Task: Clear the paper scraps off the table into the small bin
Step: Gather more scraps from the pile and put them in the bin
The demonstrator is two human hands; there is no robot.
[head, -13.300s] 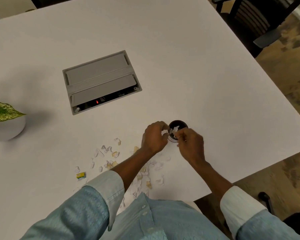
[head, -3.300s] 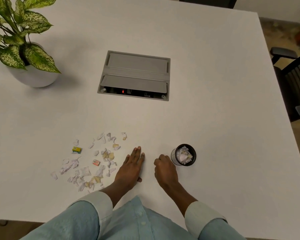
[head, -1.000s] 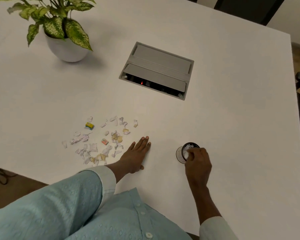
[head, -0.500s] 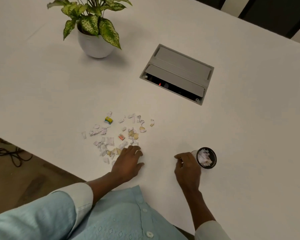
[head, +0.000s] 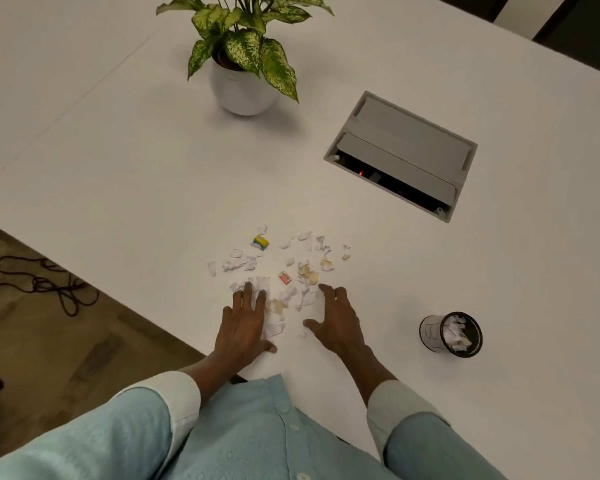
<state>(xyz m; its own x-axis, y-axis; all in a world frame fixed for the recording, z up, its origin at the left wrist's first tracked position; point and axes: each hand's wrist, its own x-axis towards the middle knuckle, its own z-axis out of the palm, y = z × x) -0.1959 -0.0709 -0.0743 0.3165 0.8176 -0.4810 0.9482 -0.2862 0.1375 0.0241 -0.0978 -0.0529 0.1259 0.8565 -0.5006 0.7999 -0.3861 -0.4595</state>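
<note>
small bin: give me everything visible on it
The small bin is a small round cup-like container with a black rim and a pale, seemingly translucent wall bearing a faint dark marking. It stands upright on the white table, partly filled with white and yellowish paper scraps. Neither hand touches it; it sits right of the right hand.

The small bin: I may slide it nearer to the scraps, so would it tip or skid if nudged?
The small bin looks taller than wide, so a push near its rim might tip it; low down seems safer. It holds only paper scraps, so it is probably light and should slide easily on the smooth white table. Both hands are away from it.
</note>
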